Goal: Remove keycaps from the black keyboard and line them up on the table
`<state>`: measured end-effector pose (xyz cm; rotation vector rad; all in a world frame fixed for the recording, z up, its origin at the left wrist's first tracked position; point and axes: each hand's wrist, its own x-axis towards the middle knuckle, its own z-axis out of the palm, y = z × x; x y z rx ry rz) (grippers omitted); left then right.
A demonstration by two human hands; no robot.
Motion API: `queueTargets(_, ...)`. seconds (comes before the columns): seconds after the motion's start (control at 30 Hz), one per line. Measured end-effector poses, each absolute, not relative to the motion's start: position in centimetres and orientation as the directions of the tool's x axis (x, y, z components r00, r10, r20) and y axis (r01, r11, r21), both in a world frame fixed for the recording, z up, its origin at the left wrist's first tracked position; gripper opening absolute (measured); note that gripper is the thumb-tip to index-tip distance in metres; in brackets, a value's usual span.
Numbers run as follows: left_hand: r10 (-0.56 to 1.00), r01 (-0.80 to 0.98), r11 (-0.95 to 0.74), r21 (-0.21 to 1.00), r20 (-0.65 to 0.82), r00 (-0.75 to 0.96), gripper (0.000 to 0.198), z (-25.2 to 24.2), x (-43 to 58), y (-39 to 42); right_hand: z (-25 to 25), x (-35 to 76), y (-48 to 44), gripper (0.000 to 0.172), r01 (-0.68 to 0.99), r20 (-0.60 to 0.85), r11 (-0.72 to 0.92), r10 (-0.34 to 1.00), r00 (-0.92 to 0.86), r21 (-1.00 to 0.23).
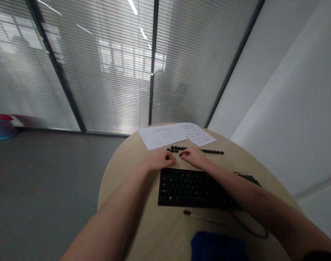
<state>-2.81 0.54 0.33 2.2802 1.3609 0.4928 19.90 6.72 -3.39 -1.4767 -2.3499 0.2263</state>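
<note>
Beyond the black keyboard (187, 186), my left hand (161, 159) has its fingers curled, with a small dark keycap (167, 158) showing between thumb and fingers. Close to its right, my right hand (194, 157) pinches another black keycap (181, 155) at its fingertips, just above or on the table. Loose black keycaps (172, 148) lie in short rows in front of both hands. That line of keycaps (213, 152) continues to the right, partly hidden behind my right hand. My right forearm covers the right part of the keyboard.
Printed sheets (165, 135) lie at the far edge of the round wooden table (116, 174). A small brush (186, 212) with a pale handle and a blue cloth (217, 246) are nearer me. A cable (252, 232) loops at right, near a dark object (249, 178).
</note>
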Motion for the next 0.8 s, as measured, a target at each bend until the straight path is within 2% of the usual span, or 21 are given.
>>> queueTargets(0.1, 0.887, 0.728, -0.422, 0.54, 0.079, 0.456, 0.033, 0.2, -3.1, 0.8, -3.4, 20.0, 6.6, 0.039, 0.829, 0.267, 0.459, 0.883, -0.386, -0.318)
queueTargets(0.27, 0.888, 0.73, -0.426, 0.535, 0.094, 0.45, 0.035, 0.0, -3.4, 1.1, -3.3, 19.9, 6.6, 0.02, 0.816, 0.262, 0.49, 0.868, -0.422, -0.306)
queueTargets(0.53, 0.891, 0.744, -0.428, 0.514, 0.098, 0.444, 0.035, -0.2, -3.7, 1.3, -3.3, 18.9, 7.6, 0.019, 0.862, 0.267, 0.422, 0.897, -0.353, -0.279)
queueTargets(0.8, 0.889, 0.747, -0.429, 0.508, 0.088, 0.45, 0.036, 0.1, -3.9, 1.1, -3.2, 18.3, 8.0, 0.017, 0.865, 0.258, 0.4, 0.908, -0.33, -0.302)
